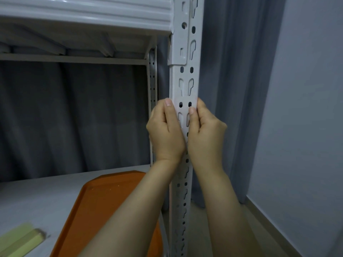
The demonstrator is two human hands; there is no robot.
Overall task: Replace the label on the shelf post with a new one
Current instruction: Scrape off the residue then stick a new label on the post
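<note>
At frame centre, left hand (166, 134) and right hand (205, 134) gripped a clear label (184, 106) flat against the perforated shelf post (185, 78), thumbs pressing its edges.

One cam only, worn on the person's head. It looks fwd and a bit down, very close to both hands, left hand (166, 134) and right hand (205, 135), which sit mid-pic on the shelf post (185, 75). Arms come in from the bottom edge. Below-left of the hands is an orange tray (104, 204). No 2nd view to share w/.
</note>
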